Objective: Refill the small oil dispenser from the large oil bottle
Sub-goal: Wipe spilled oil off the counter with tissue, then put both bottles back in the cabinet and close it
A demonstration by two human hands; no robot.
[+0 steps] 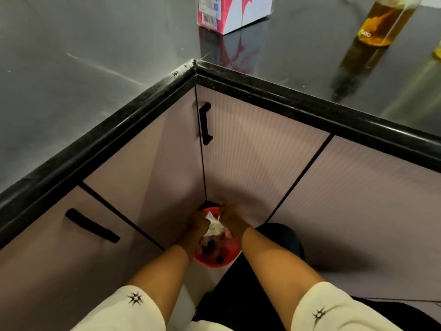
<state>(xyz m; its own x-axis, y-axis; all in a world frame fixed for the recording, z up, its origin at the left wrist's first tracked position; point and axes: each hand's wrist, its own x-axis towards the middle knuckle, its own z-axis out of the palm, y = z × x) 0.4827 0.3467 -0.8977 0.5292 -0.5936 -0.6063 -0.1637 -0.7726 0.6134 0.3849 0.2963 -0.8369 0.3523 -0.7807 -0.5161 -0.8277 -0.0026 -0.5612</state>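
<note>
Both my hands reach down into the inner corner of the counter, over a red waste bin (226,260) on the floor. My left hand (196,229) and my right hand (232,217) are both closed on a crumpled white tissue (214,226) held just above the bin's rubbish. Up on the dark counter at the far right stands a clear glass oil dispenser (384,22) holding golden oil, its top cut off by the frame. A sliver of another yellowish container (438,51) shows at the right edge. The large oil bottle cannot be made out beyond that.
A pink and white tissue box (229,13) sits at the back of the L-shaped black counter (310,106). Below are pale cabinet doors with black handles (205,123). My dark-clothed legs fill the floor at the lower right.
</note>
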